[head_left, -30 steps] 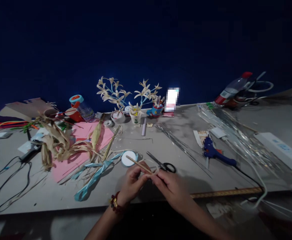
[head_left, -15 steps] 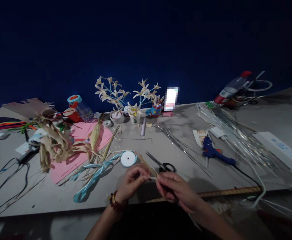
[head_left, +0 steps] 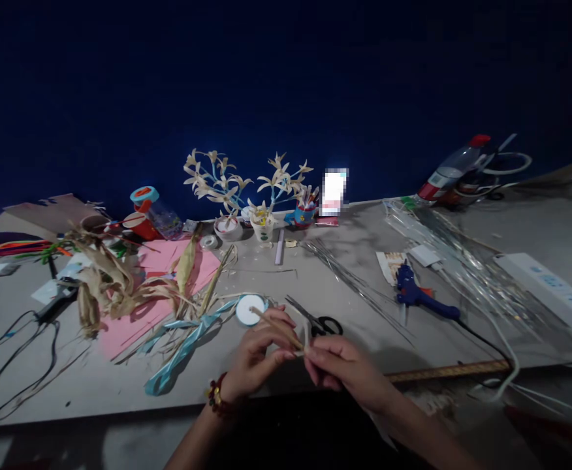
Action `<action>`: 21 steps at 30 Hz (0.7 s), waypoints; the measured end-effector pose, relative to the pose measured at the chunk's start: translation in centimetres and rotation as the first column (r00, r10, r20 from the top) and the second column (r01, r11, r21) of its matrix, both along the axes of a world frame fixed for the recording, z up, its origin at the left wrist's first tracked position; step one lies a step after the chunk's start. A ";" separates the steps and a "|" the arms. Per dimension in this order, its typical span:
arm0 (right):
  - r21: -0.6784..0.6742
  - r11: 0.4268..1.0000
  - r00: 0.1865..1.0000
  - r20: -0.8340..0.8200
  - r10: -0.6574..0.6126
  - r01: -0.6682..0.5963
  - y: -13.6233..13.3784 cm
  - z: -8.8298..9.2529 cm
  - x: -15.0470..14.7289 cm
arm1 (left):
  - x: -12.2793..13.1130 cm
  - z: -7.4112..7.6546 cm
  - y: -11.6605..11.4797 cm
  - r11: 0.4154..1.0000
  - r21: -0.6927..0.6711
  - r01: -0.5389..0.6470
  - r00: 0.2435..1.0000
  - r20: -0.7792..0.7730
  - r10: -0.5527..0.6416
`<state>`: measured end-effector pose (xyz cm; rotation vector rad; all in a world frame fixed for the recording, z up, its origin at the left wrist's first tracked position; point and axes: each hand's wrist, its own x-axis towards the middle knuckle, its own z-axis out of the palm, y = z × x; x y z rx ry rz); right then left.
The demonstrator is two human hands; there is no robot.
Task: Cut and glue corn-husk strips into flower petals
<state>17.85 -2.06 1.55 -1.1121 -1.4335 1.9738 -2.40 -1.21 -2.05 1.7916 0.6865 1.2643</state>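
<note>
Close together over the table's front edge, both hands work on a narrow tan strip of corn husk [head_left: 279,326]. My left hand [head_left: 261,356] has its fingers curled round the strip, whose far end sticks out toward the white ribbon spool [head_left: 250,309]. Thumb and finger of my right hand [head_left: 337,365] pinch the strip's near end, where a paler piece stands up. Black-handled scissors [head_left: 328,325] lie just beyond the right hand, blades pointing away to the left. Light-blue ribbon [head_left: 183,356] trails from the spool to the left.
Dried corn husks [head_left: 114,281] lie on pink paper [head_left: 110,339] at left. Husk flowers [head_left: 217,179] stand in cups at the back. To the right are metal wires [head_left: 359,287], a blue glue gun [head_left: 426,300] with its cord, and a power strip [head_left: 550,287].
The strip has turned so its far end now swings out left, over the spool. My left fingers have lifted and opened a little around it; the right hand keeps its pinch.
</note>
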 end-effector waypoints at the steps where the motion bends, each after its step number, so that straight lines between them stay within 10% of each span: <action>1: -0.038 0.999 1.000 -0.002 -0.010 0.010 0.0 0.0 0.1 | -0.2 -0.2 0.0 1.000 0.001 -0.009 1.000 -0.005 0.009; 11: 0.442 0.895 0.979 0.200 -0.039 -0.055 0.3 0.8 0.0 | -0.2 1.5 -0.3 0.997 0.022 -0.071 0.988 -0.134 0.073; 17: 0.045 0.999 1.000 0.008 0.009 -0.009 0.2 0.7 0.0 | -0.6 0.6 -0.8 0.997 0.031 -0.068 0.988 -0.135 0.072; 21: -0.256 0.966 0.990 -0.139 0.003 -0.039 0.2 0.4 0.3 | -1.0 0.2 -1.0 0.998 0.026 -0.056 0.994 -0.092 0.058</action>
